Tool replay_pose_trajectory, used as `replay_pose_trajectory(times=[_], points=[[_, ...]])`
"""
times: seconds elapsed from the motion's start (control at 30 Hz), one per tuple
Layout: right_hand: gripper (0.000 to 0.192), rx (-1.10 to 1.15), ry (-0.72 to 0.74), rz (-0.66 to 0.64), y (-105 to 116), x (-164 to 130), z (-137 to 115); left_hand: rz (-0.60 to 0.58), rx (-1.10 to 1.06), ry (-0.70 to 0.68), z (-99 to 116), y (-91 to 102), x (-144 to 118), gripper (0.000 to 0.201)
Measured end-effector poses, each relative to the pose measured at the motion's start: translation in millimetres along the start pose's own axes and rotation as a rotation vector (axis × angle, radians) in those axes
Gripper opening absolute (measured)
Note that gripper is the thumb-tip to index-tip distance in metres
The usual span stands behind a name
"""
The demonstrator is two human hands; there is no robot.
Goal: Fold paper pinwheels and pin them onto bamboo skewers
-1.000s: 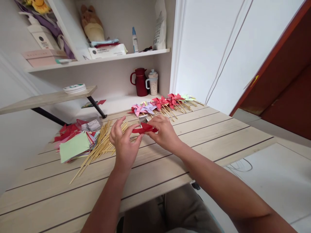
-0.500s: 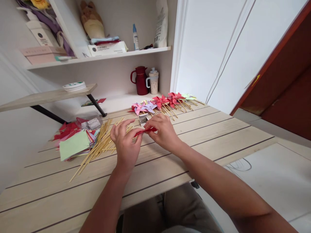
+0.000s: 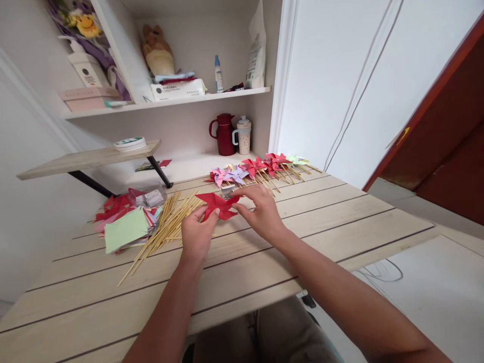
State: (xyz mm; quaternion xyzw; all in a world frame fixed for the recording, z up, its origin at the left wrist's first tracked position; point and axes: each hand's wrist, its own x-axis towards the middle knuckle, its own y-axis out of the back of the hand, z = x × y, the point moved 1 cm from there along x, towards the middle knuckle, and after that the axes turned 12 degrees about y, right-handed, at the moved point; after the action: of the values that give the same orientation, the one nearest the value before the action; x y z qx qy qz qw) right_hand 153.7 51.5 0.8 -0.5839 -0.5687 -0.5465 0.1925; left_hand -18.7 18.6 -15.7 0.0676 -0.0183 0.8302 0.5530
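My left hand (image 3: 197, 234) pinches the lower left edge of a red paper pinwheel (image 3: 216, 205), which is tilted up so its face shows. My right hand (image 3: 260, 212) is beside the pinwheel's right side, fingers spread, its fingertips near a small grey box (image 3: 227, 190) just behind. A heap of thin bamboo sticks (image 3: 166, 224) lies to the left of my left hand on the pale wooden table (image 3: 321, 212).
A row of finished pinwheels (image 3: 260, 166) in pink, lilac, red and green lies at the table's far edge. A stack of coloured paper squares (image 3: 124, 227) sits at the left. A red jug (image 3: 225, 133) and a speckled cup (image 3: 244, 135) stand behind, under a cluttered shelf (image 3: 170, 98).
The red pinwheel, held flat between both hands before, is now turned up to show its face in my left hand. My right hand has let go and opened. The camera tipped slightly down.
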Motion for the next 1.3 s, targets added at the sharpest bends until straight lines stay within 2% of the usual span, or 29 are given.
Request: replay_pose_trajectory(times=[0.07,0.17,0.27,0.47,0.6,0.83,0.9,1.0,1.07,1.13,1.23,1.3], points=[[0.017,0.034,-0.023,0.055,3.6,1.1,1.6,-0.023,-0.124,0.131,1.1,0.3,-1.0,0.024],[0.020,0.141,-0.089,0.140,7.4,2.1,5.2,0.027,-0.216,0.230,2.3,2.0,-0.8,0.029],[0.021,0.276,-0.211,0.196,6.4,1.6,11.5,0.067,-0.267,0.266,-0.1,5.1,2.0,0.032],[0.026,0.569,-0.431,0.256,-4.9,-1.8,27.5,0.072,-0.353,0.267,-10.0,10.7,9.0,0.029],[0.025,0.644,-0.470,0.241,-8.0,-2.6,28.8,0.068,-0.391,0.296,-12.4,11.5,11.1,0.030],[0.028,0.637,-0.464,0.114,-11.4,-6.6,20.7,0.061,-0.362,0.258,-16.4,12.1,10.9,0.033],[0.028,0.618,-0.457,0.100,-12.5,-6.2,22.6,0.058,-0.347,0.245,-14.9,13.9,10.4,0.031],[0.028,0.513,-0.453,0.050,-11.0,4.1,33.1,0.114,-0.333,0.233,-5.4,18.3,11.4,0.028],[0.029,0.353,-0.428,-0.060,-8.4,17.7,43.8,0.156,-0.355,0.233,6.2,20.2,14.8,0.027],[0.029,0.036,-0.346,-0.288,-7.8,33.2,54.8,0.159,-0.392,0.233,20.5,18.9,20.7,0.026],[0.013,-0.119,-0.298,-0.380,-14.6,50.4,67.7,0.098,-0.500,0.200,39.1,9.7,31.6,0.028],[0.012,-0.208,-0.267,-0.424,-24.7,54.9,71.7,0.083,-0.575,0.193,43.4,0.9,37.4,0.029]])
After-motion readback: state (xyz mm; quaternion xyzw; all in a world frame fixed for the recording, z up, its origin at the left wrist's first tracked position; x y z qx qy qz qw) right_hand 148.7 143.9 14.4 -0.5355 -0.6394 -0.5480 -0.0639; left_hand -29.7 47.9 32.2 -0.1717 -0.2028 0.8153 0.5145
